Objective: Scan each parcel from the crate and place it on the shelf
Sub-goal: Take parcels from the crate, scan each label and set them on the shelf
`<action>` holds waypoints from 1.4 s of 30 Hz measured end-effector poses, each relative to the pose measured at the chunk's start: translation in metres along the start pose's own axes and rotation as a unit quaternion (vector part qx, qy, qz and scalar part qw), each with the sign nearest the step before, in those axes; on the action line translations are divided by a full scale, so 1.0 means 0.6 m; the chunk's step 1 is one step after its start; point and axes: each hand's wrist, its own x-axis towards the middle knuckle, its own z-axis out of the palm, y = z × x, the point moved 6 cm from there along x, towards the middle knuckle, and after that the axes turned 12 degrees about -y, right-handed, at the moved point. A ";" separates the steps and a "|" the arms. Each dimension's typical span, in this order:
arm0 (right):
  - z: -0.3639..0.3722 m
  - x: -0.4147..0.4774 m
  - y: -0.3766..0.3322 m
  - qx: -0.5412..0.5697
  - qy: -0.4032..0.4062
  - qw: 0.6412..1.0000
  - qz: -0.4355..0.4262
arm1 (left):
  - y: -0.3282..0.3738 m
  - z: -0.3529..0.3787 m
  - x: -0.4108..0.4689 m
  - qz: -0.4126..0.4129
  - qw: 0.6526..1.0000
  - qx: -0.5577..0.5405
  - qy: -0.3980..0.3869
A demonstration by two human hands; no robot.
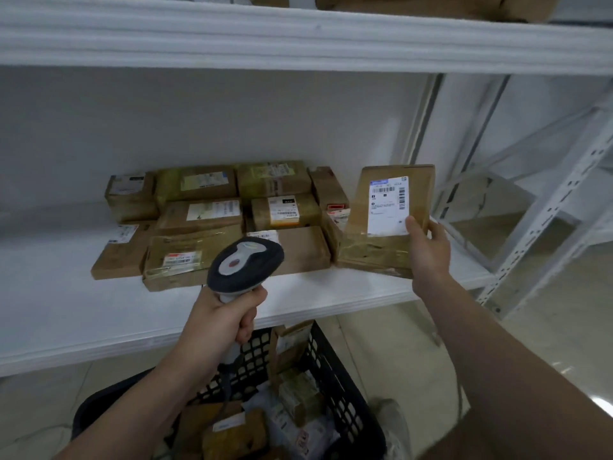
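Note:
My right hand (428, 247) holds a flat brown parcel (381, 247) upright over the right end of the white shelf (66, 307), thumb pressed on its white barcode label (388, 205). Its lower edge touches or hovers just above the shelf board. My left hand (232, 313) grips the handle of a grey and black barcode scanner (245, 263), held in front of the shelf, left of the parcel. Several brown parcels (212, 224) lie packed together on the shelf behind the scanner. Below, a black mesh crate (335, 376) holds several more parcels.
An upper shelf board (298, 38) runs overhead with a brown parcel (431, 5) on it. A white perforated metal upright (537, 227) stands at the shelf's right end. The scanner's cable (225, 390) drops into the crate. A shoe (394, 426) stands on the tiled floor beside the crate.

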 end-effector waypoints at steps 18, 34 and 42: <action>-0.183 0.093 0.095 -0.176 0.058 0.977 0.108 | -0.051 0.112 0.029 -0.076 0.996 0.047 -0.011; -0.008 0.042 0.137 -0.611 -0.226 0.756 0.060 | -0.062 0.122 0.031 -0.080 0.993 0.088 -0.005; -0.004 0.111 0.135 -0.567 -0.156 0.808 0.038 | -0.066 0.098 0.056 -0.075 0.994 0.083 -0.007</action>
